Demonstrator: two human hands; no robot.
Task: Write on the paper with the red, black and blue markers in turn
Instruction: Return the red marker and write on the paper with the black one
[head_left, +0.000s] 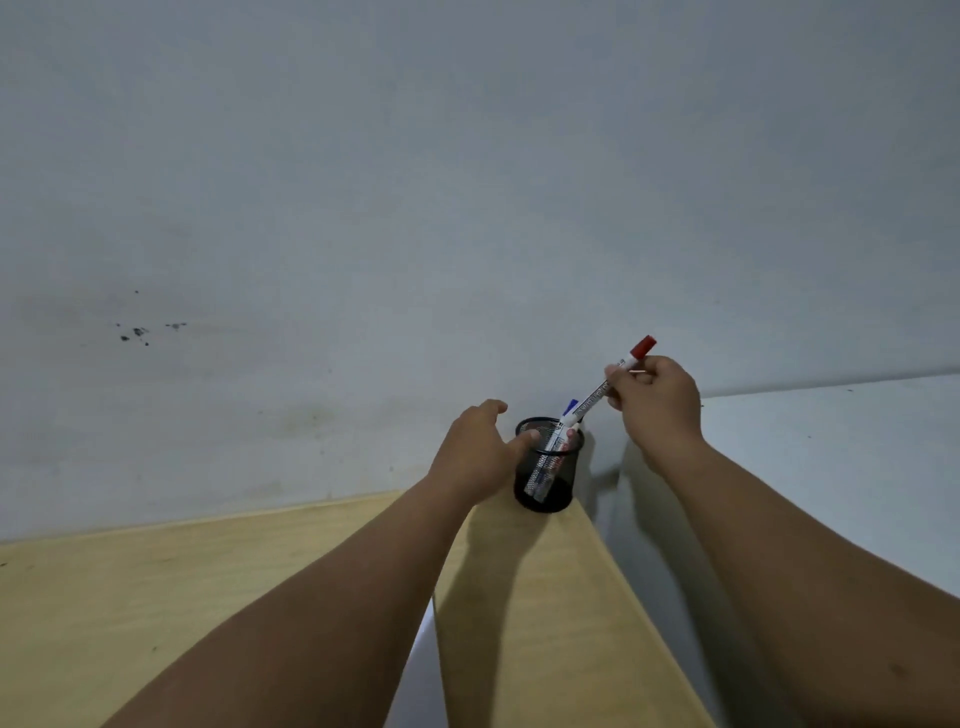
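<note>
A black mesh pen cup (548, 486) stands at the far corner of the wooden table (156, 597), against the wall. My left hand (480, 452) grips the cup's left side, with the thumb at its rim. My right hand (657, 402) is closed on the red-capped marker (615, 376), which is tilted with its cap up and its lower end just over the cup's mouth. A blue-capped marker (570, 407) stands inside the cup beside another white-barrelled marker whose colour I cannot tell. A sliver of white sheet (423, 654), perhaps the paper, shows between my forearms.
A pale wall (467, 208) with a few dark specks rises right behind the table. To the right, a white surface (831, 467) adjoins the table edge. My forearms cover much of the near tabletop.
</note>
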